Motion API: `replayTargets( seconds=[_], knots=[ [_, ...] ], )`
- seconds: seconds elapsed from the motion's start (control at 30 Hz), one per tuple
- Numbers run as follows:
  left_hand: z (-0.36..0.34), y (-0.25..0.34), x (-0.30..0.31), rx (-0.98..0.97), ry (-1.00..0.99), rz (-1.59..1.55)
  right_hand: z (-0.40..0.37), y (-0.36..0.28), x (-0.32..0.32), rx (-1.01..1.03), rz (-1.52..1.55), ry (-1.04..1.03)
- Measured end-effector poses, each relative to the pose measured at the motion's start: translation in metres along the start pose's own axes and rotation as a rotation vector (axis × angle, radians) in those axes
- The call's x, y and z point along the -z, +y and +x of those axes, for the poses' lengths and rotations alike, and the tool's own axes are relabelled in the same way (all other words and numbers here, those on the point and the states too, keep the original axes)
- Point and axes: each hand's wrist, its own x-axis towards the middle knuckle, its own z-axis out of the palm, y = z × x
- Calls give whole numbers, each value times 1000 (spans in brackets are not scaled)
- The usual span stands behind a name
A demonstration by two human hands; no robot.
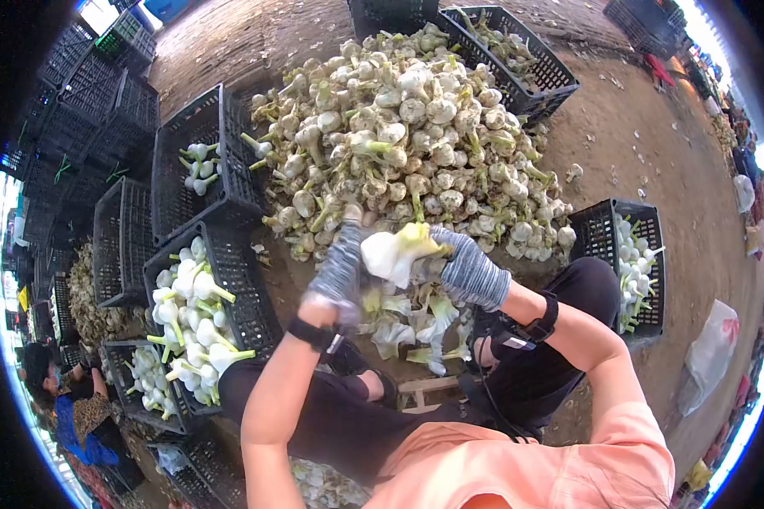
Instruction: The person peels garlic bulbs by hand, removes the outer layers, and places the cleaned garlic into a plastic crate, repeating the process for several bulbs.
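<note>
My right hand (473,271), in a grey striped knit glove, is closed on a white garlic bulb (392,257) near its yellow-green stem. The bulb's rounded end points left, toward my other hand. Close beside the bulb, my left hand (338,260) in a matching glove points up toward the heap; motion blurs its fingers. Beneath both hands lie peeled garlic skins and leaves (437,322) between my feet. Just beyond my hands rises a large heap of unpeeled garlic bulbs (399,127).
To my left, a black crate (250,293) holds cleaned garlic, and another crate (157,208) holds a few bulbs. A garlic crate (598,225) stands by my right knee. Behind the heap is a crate (552,93). A plastic bag (710,348) lies at right. Another person (81,416) sits far left.
</note>
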Motion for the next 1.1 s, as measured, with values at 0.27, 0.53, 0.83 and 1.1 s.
replayTargets(
  seconds=[0.27, 0.53, 0.83, 1.1],
  knots=[
    [-30, 6, -28, -1020, 164, 913, 3, -7, -7, 261, -317, 172],
    [-25, 10, -6, -546, -49, 336, 7, -3, 14, -186, 664, 148],
    [-31, 16, 4, -463, -554, -393, 20, 25, 24, -747, 1055, 225],
    [13, -5, 35, -267, 49, -610, -12, -26, 48, -446, 1098, -583]
  ],
)
